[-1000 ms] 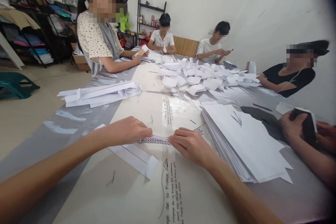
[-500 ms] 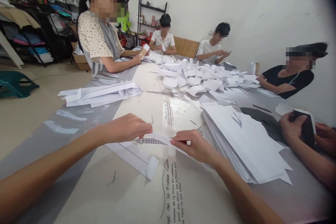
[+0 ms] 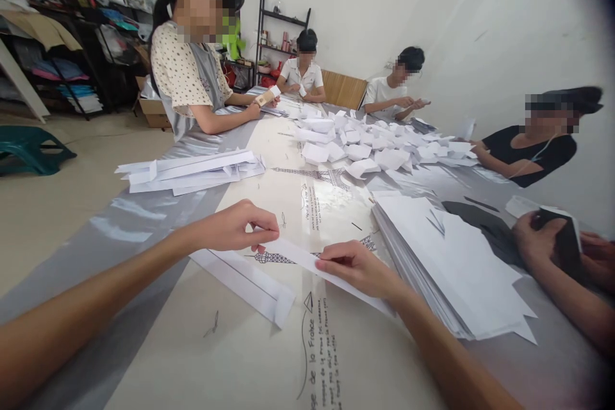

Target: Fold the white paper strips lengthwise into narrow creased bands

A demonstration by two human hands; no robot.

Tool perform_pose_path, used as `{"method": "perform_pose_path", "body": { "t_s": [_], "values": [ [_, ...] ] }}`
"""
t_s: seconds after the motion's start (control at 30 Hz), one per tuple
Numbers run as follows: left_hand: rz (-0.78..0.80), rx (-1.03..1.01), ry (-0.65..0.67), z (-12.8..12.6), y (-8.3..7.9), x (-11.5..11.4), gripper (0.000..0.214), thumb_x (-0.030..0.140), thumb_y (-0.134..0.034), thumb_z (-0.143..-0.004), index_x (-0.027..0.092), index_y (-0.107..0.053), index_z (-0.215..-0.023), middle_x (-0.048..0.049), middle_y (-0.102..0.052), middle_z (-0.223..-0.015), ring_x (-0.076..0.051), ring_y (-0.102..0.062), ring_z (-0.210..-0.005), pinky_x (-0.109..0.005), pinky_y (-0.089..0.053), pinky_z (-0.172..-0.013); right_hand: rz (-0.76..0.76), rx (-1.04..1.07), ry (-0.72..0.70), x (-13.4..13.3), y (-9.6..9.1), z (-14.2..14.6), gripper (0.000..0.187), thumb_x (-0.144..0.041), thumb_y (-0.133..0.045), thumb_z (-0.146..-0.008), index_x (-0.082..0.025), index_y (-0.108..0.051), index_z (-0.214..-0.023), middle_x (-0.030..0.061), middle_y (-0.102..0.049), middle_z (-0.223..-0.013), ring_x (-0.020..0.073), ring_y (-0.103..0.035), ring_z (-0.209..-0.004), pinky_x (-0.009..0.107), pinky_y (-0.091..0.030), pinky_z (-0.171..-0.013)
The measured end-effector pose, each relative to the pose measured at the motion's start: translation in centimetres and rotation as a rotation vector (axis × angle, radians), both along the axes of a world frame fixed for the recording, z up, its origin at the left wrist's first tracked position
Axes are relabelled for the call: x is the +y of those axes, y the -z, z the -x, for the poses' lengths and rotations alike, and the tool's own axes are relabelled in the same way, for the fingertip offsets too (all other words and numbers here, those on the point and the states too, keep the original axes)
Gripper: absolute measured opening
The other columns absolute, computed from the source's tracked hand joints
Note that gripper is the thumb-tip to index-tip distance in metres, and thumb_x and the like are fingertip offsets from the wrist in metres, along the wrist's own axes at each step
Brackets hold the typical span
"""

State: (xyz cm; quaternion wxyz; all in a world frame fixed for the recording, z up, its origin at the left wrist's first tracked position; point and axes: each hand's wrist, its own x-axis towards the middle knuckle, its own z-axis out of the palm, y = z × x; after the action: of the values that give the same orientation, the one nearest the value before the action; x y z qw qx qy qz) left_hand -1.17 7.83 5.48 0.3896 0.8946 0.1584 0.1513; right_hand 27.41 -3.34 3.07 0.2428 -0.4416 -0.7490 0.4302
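A long white paper strip (image 3: pixel 294 252) slants across the printed tabletop between my two hands. My left hand (image 3: pixel 240 225) pinches its far left end, thumb and forefinger closed on it. Farther along the strip, my right hand (image 3: pixel 353 262) grips it with fingers curled; the strip runs on beneath this hand toward the lower right. Just below my left hand, a folded white paper piece (image 3: pixel 247 288) with a dark line along it and a flap at its near end lies flat on the table.
A stack of white paper sheets (image 3: pixel 446 262) lies at right, a pile of folded strips (image 3: pixel 192 170) at left. Many folded paper shapes (image 3: pixel 358 152) cover the far table. Several co-workers sit around; nearby hands (image 3: pixel 541 237) at far right hold a dark piece with white paper.
My left hand has shifted slightly left along the strip, and more of the strip shows between my hands. The whole view has moved a little.
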Motion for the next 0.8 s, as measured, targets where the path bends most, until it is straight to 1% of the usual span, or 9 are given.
{"method": "perform_pose_path", "body": {
  "t_s": [0.1, 0.17, 0.23, 0.33, 0.43, 0.53, 0.63, 0.8],
  "values": [
    [0.038, 0.056, -0.004, 0.2, 0.1, 0.4, 0.025, 0.031, -0.058, -0.1, 0.016, -0.068, -0.082, -0.0003, -0.069, -0.073, -0.011, -0.067, -0.066, -0.019, -0.048, -0.065, 0.009, -0.01, 0.002, 0.0, -0.1, 0.0, 0.044, -0.042, -0.057, -0.101, -0.02, -0.049, -0.065, -0.0048, -0.036, -0.064, 0.0108, -0.029, -0.059, 0.029, -0.024, -0.055],
    [0.026, 0.099, 0.004, 0.3, 0.2, 0.6, 0.024, 0.031, -0.058, -0.1, 0.017, -0.07, -0.085, -0.0008, -0.071, -0.077, -0.012, -0.067, -0.069, -0.02, -0.047, -0.067, 0.007, -0.032, 0.0, 0.0, 0.0, 0.1, 0.042, -0.041, -0.057, -0.101, -0.02, -0.05, -0.066, -0.0047, -0.037, -0.064, 0.0106, -0.029, -0.059, 0.029, -0.023, -0.054],
    [-0.01, 0.142, 0.035, 0.2, 0.2, 0.5, 0.021, 0.03, -0.058, -0.1, 0.018, -0.072, -0.089, -0.0012, -0.073, -0.081, -0.012, -0.066, -0.072, -0.021, -0.046, -0.068, -0.001, -0.055, -0.012, -0.1, 0.2, 0.4, 0.042, -0.039, -0.056, -0.101, -0.02, -0.049, -0.065, -0.0052, -0.035, -0.063, 0.0104, -0.028, -0.058, 0.029, -0.022, -0.054],
    [-0.033, 0.194, 0.115, -0.2, 0.3, -0.2, 0.019, 0.026, -0.057, -0.101, 0.02, -0.073, -0.093, -0.0012, -0.074, -0.086, -0.013, -0.067, -0.077, -0.022, -0.045, -0.071, -0.002, -0.055, -0.069, -0.1, 0.7, 1.0, 0.044, -0.037, -0.056, -0.101, -0.019, -0.045, -0.062, -0.006, -0.032, -0.061, 0.01, -0.026, -0.057, 0.029, -0.022, -0.053],
    [-0.07, 0.211, 0.166, -0.6, 0.5, -0.9, 0.021, 0.023, -0.055, -0.1, 0.02, -0.071, -0.087, -0.0004, -0.072, -0.08, -0.013, -0.064, -0.071, -0.023, -0.043, -0.068, 0.003, -0.035, -0.118, -0.2, 1.2, 1.5, 0.043, -0.036, -0.055, -0.102, -0.019, -0.045, -0.064, -0.0061, -0.034, -0.061, 0.0098, -0.026, -0.057, 0.028, -0.022, -0.053],
    [-0.14, 0.202, 0.165, -0.7, 0.5, -1.1, 0.023, 0.02, -0.053, -0.099, 0.019, -0.067, -0.081, 0.0001, -0.068, -0.073, -0.013, -0.058, -0.064, -0.025, -0.039, -0.062, -0.004, -0.026, -0.115, -0.2, 1.3, 1.6, 0.044, -0.036, -0.054, -0.102, -0.02, -0.043, -0.063, -0.0063, -0.033, -0.061, 0.01, -0.026, -0.057, 0.029, -0.023, -0.054],
    [-0.181, 0.203, 0.155, -0.7, 0.5, -1.3, 0.023, 0.019, -0.052, -0.098, 0.019, -0.064, -0.079, 0.0006, -0.065, -0.07, -0.013, -0.056, -0.063, -0.026, -0.037, -0.06, -0.012, -0.028, -0.112, -0.2, 1.1, 1.7, 0.044, -0.035, -0.054, -0.102, -0.02, -0.043, -0.062, -0.0063, -0.033, -0.061, 0.0102, -0.026, -0.057, 0.029, -0.023, -0.053],
    [-0.128, 0.17, 0.187, -0.9, 0.6, -1.7, 0.021, 0.019, -0.054, -0.096, 0.02, -0.064, -0.078, 0.0015, -0.062, -0.068, -0.013, -0.054, -0.059, -0.026, -0.036, -0.056, -0.026, -0.05, -0.118, -0.4, 0.8, 2.0, 0.043, -0.033, -0.054, -0.101, -0.02, -0.045, -0.062, -0.0057, -0.036, -0.061, 0.0102, -0.029, -0.057, 0.029, -0.025, -0.053]
  ]
}}
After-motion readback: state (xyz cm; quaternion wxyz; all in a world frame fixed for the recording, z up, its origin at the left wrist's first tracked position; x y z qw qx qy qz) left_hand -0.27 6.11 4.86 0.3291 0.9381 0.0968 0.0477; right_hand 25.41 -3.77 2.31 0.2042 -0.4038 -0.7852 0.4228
